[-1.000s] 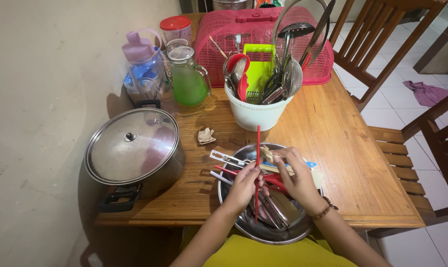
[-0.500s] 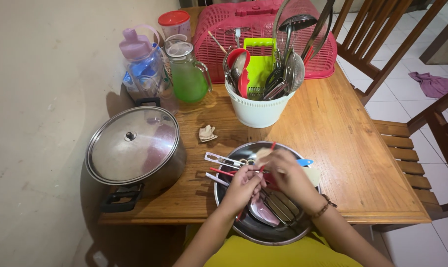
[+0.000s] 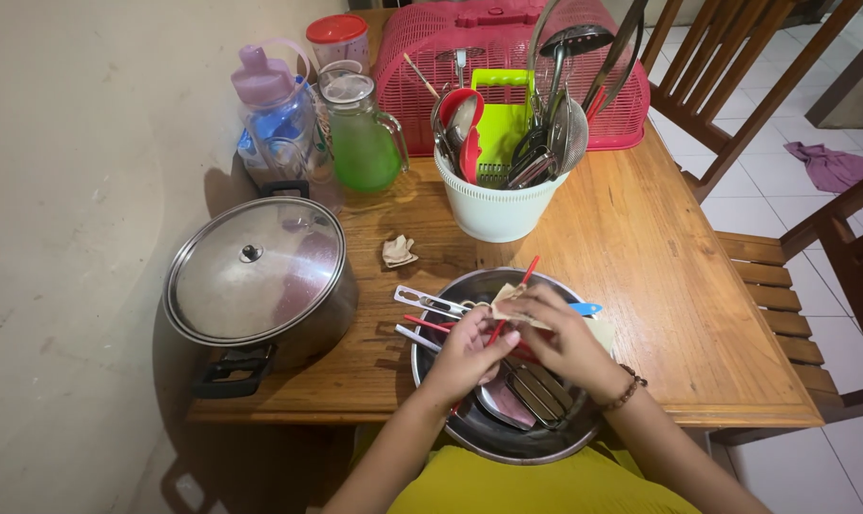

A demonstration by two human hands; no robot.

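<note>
Over the steel bowl (image 3: 508, 438) at the worktop's near edge, the left hand (image 3: 470, 354) grips a red chopstick (image 3: 513, 300) while the right hand (image 3: 565, 335) pinches a beige cloth (image 3: 509, 303) around it, several utensils in the bowl seemingly unwiped.

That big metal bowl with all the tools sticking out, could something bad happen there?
Maybe. The metal bowl hangs partly over the table's front edge, so a push from the left hand or right hand might tip it. The white-handled tools poke over the rim and could slide out. The red stick in the fingers points toward the white utensil basket and could knock it.
</note>
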